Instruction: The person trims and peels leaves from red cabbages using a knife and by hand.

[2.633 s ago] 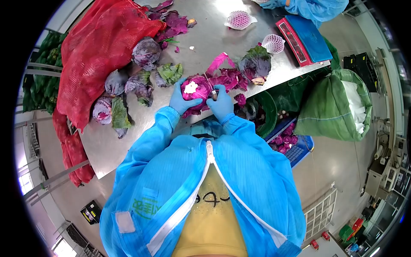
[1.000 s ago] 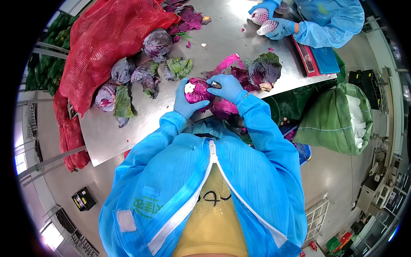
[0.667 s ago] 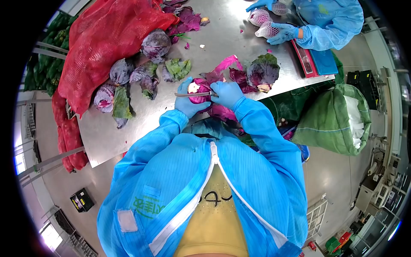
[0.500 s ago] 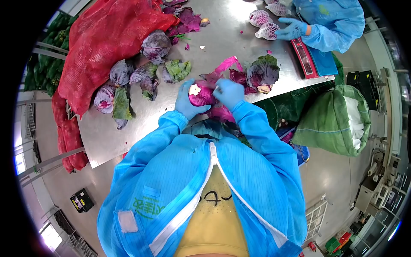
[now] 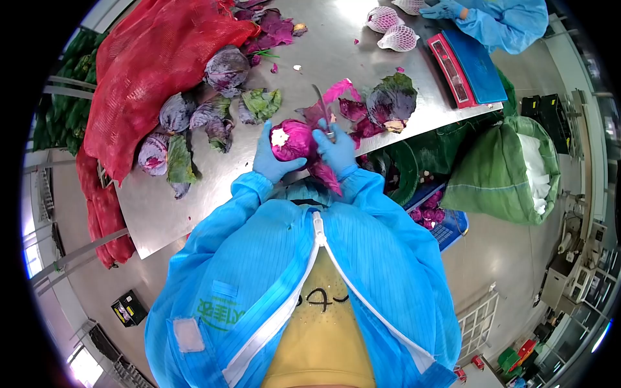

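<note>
A trimmed red cabbage (image 5: 294, 140), its pale cut stem facing up and left, rests in my left hand (image 5: 268, 159), with the gloved fingers curled around its left side. At its right side is my right hand (image 5: 337, 151), closed on a knife (image 5: 321, 98) whose thin curved blade points up and away from me. The handle is mostly hidden by the glove. A loose purple leaf (image 5: 325, 176) hangs below the cabbage near my right hand. Just beyond lie peeled purple leaves (image 5: 352, 110) and a dark outer leaf (image 5: 392, 100).
Untrimmed cabbages (image 5: 226, 68) lie by a red mesh sack (image 5: 162, 71) at left. Net-wrapped produce (image 5: 398, 39) and a red-and-blue scale (image 5: 453, 71) are near a co-worker's gloved hand (image 5: 442, 10). A green sack (image 5: 495, 171) and blue crate (image 5: 456, 229) stand right of the metal table (image 5: 155, 213).
The knife blade has come into view above my right hand, which has turned and shifted slightly left. The cabbage stays in my left hand. The co-worker's hand has moved away from the scale.
</note>
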### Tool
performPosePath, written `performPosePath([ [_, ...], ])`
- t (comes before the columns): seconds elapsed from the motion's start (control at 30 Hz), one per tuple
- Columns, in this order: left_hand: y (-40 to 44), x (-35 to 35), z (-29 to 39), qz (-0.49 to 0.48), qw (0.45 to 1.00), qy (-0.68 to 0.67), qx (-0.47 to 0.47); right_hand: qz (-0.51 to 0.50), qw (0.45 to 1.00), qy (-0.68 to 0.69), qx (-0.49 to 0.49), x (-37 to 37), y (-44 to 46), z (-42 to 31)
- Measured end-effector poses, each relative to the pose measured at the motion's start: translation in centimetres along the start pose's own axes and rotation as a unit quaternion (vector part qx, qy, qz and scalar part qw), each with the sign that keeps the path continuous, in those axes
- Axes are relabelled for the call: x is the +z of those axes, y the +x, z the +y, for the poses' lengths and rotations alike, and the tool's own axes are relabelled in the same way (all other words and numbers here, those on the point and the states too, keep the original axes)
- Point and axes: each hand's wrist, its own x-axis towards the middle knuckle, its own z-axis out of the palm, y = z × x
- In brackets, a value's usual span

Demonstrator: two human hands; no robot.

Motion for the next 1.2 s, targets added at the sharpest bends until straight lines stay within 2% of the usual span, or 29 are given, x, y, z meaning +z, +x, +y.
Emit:
performPosePath([
  [0.03,0.0,0.0,-0.6,0.018,0.999,0.031,-0.019,-0.054,0.988,0.091,0.110,0.9,-1.1,-1.1],
  [0.07,-0.1,-0.1,-0.3,0.040,0.997,-0.064,-0.029,-0.054,0.959,0.207,0.185,1.8,-1.5,-0.4],
  [0.1,0.1,-0.2,-0.1,0.040,0.997,-0.063,-0.028,-0.049,0.943,0.243,0.224,2.2,-2.0,0.3],
  [0.13,0.3,-0.5,0.1,0.027,0.975,-0.201,-0.094,-0.053,0.937,0.249,0.238,2.3,-2.0,1.5],
  [0.17,0.3,-0.8,0.9,0.016,0.929,-0.336,-0.157,-0.058,0.932,0.254,0.253,2.4,-2.1,2.1],
  [0.2,-0.2,-1.1,2.0,-0.020,0.881,-0.401,-0.252,-0.052,0.928,0.233,0.287,1.8,-2.2,2.6],
  [0.23,-0.4,-0.9,1.7,-0.021,0.881,-0.401,-0.252,-0.044,0.922,0.212,0.320,1.1,-2.3,2.3],
  [0.27,-0.4,-0.6,1.2,-0.024,0.824,-0.474,-0.311,-0.029,0.935,0.244,0.257,1.1,-2.3,3.5],
  [0.3,-0.3,-0.4,0.9,-0.026,0.756,-0.542,-0.366,-0.029,0.935,0.244,0.254,0.4,-2.1,4.6],
  [0.33,-0.6,-0.6,2.8,-0.079,0.709,-0.595,-0.371,0.009,0.950,0.201,0.238,-0.6,-2.9,5.0],
  [0.37,-0.9,-0.6,2.4,-0.078,0.707,-0.595,-0.375,0.046,0.961,0.158,0.224,-1.7,-4.0,5.2],
  [0.43,-0.9,-0.5,1.5,-0.135,0.647,-0.629,-0.410,0.095,0.962,0.099,0.235,-4.5,-5.2,5.8],
  [0.47,-1.3,-0.5,3.2,-0.101,0.664,-0.618,-0.408,0.111,0.970,0.058,0.206,-5.9,-5.9,6.0],
  [0.57,-1.3,-0.5,2.7,-0.087,0.660,-0.611,-0.427,0.180,0.975,-0.070,0.108,-9.7,-7.7,9.2],
  [0.6,-1.3,-0.4,2.9,-0.088,0.661,-0.611,-0.428,0.179,0.976,-0.059,0.108,-10.5,-8.0,10.7],
  [0.7,-1.2,0.1,4.0,-0.055,0.668,-0.606,-0.428,0.165,0.969,-0.124,0.137,-9.2,-9.7,4.3],
  [0.73,-1.0,0.4,4.2,-0.051,0.671,-0.586,-0.451,0.134,0.970,-0.107,0.171,-8.5,-9.3,4.3],
  [0.8,-0.6,1.1,5.1,-0.034,0.667,-0.539,-0.514,0.118,0.969,-0.216,0.028,-6.4,-8.0,4.3],
  [0.83,-0.5,1.2,4.8,-0.035,0.668,-0.537,-0.514,0.117,0.960,-0.249,-0.045,-5.1,-7.3,3.6],
  [0.9,-0.4,1.5,4.0,-0.151,0.695,-0.484,-0.510,0.086,0.949,-0.262,-0.153,-2.9,-5.6,0.6],
  [0.93,-0.7,1.2,4.5,-0.164,0.741,-0.424,-0.494,0.093,0.948,-0.250,-0.171,-2.3,-4.2,1.8],
  [0.97,0.1,0.9,3.4,-0.166,0.742,-0.423,-0.493,0.096,0.948,-0.250,-0.172,-2.7,-3.2,1.7],
  [1.0,1.5,0.3,1.1,-0.296,0.854,-0.217,-0.368,0.045,0.989,-0.113,-0.080,-3.4,-2.3,1.6],
  [1.03,2.3,-0.1,-0.2,-0.400,0.891,0.007,-0.213,-0.009,1.000,0.027,0.014,-3.8,-1.6,1.5],
  [1.07,1.8,-1.3,2.0,-0.239,0.939,0.175,-0.177,-0.004,1.000,0.025,0.006,-4.0,-1.2,0.8],
  [1.1,2.6,-0.8,1.3,-0.109,0.960,0.255,-0.036,-0.016,0.999,0.027,0.040,-4.2,-0.8,0.2],
  [1.17,4.8,-0.5,2.8,-0.074,0.943,0.261,0.190,-0.016,0.999,-0.016,0.041,-4.3,0.1,-0.3],
  [1.2,6.0,-0.2,2.6,-0.078,0.943,0.260,0.194,-0.011,0.999,-0.015,0.041,-4.5,0.5,-0.3],
])
